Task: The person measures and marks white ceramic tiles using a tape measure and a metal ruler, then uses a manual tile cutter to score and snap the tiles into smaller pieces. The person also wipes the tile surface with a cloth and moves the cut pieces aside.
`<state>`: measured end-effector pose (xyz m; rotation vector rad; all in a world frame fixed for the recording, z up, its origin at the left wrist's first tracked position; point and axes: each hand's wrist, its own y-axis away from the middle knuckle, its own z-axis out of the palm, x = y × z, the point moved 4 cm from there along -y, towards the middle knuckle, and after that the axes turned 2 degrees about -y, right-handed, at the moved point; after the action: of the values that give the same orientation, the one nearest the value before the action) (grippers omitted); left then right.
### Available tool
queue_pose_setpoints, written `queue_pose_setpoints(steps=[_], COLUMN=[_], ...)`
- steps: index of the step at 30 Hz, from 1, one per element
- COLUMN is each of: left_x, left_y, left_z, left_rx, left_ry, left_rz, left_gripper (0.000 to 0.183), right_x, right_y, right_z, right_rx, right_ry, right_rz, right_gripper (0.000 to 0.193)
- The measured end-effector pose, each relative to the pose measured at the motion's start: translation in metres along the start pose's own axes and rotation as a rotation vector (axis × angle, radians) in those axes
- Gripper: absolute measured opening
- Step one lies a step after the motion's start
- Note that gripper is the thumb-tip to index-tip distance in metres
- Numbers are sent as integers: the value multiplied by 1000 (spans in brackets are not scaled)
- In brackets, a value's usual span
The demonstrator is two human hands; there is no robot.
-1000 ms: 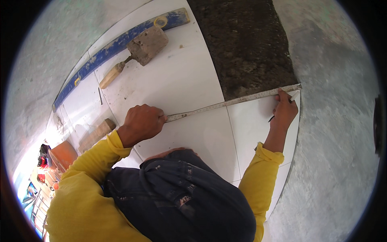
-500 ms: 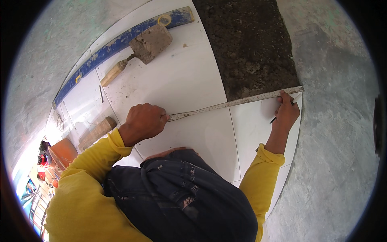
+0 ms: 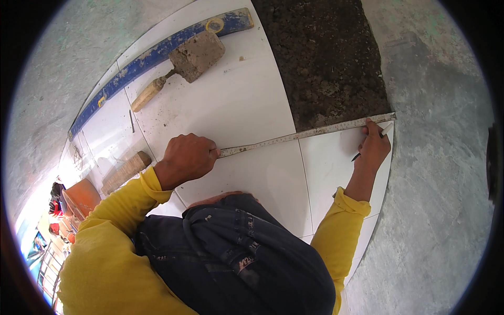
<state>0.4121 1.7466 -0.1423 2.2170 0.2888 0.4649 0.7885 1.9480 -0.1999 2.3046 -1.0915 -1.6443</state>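
A worn, white tape measure blade [image 3: 294,137] stretches across the white tiles [image 3: 247,178], along the edge of a strip of dark, rough mortar or soil. At its left end my left hand [image 3: 190,157] is closed in a fist around it; any case is hidden by the fingers. My right hand [image 3: 374,147] is at the other end, beside the grey wall. Its index fingertip presses on the blade while the curled fingers hold a pen [image 3: 387,129] with a pale end and a dark tip.
Beyond my hands, a mortar-caked trowel [image 3: 197,56] with a wooden handle lies beside a long blue spirit level [image 3: 152,58]. A wooden block [image 3: 126,172] is near my left forearm. The dark bare strip [image 3: 325,63] runs between tiles and grey wall [image 3: 436,173]. An orange container [image 3: 82,198] stands far left.
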Motion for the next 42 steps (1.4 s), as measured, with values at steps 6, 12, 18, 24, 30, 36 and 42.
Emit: queue_pose_setpoints(steps=[6,12,18,24,30,36,42], left_x=[0,-1,0,-8,-31,-28,-38], left_y=[0,1,-2,8,17,17,17], left_z=[-1,-1,1,-6,-9,-8,3], left_rx=[-14,-18,-17,-29,-52,-35,-15], left_ry=[0,7,-24,91,194,186,225], left_rz=[-4,-1,2,14,-10,-28,-1], left_gripper=[26,28,32,36,41,42,39], right_x=[1,2,9,-6,-22,-3,3], right_y=[-2,-1,-6,18,41,45,46], right_z=[0,1,-5,6,30,28,17], right_rx=[-9,-3,-41,-52,-124,-125,-134], right_ry=[0,1,-26,-143,-138,-142,-112], right_rz=[0,-15,-57,-104,-75,-70,-73], right_gripper=[19,19,18,20,26,28,27])
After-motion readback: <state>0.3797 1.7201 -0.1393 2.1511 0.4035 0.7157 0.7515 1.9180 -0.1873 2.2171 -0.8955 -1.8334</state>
